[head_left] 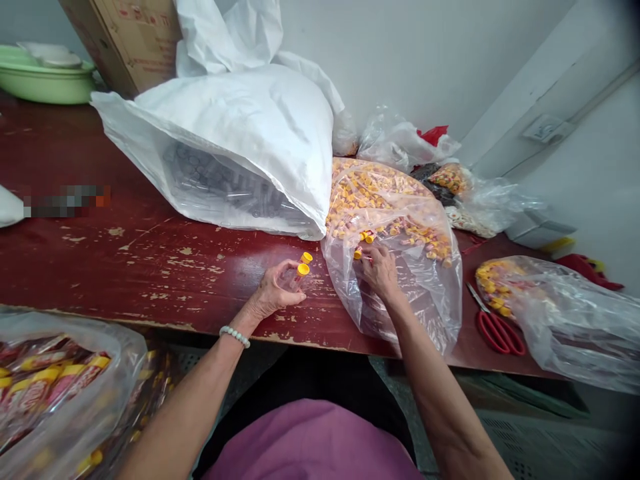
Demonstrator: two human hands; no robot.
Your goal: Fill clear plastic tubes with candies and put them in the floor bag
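Observation:
My left hand (277,290) is closed around clear plastic tubes (295,283), just above the table. Two yellow caps (303,269) show at their upper ends, beyond my thumb and fingers. My right hand (381,270) is inside the mouth of a clear plastic bag (345,293), fingers bent together with a small yellow cap (357,254) at their tips. Many more yellow caps with pinkish parts (370,193) fill the back of this bag. Left of it lies a large white sack (280,113), its mouth open on a heap of clear tubes (225,180).
Red-handled scissors (500,332) lie right of the cap bag, beside another clear bag (565,320) with yellow pieces. A bag of filled, yellow-capped tubes (45,387) stands below the table's front edge at left. A green basin (45,77) and cardboard box (130,47) stand behind.

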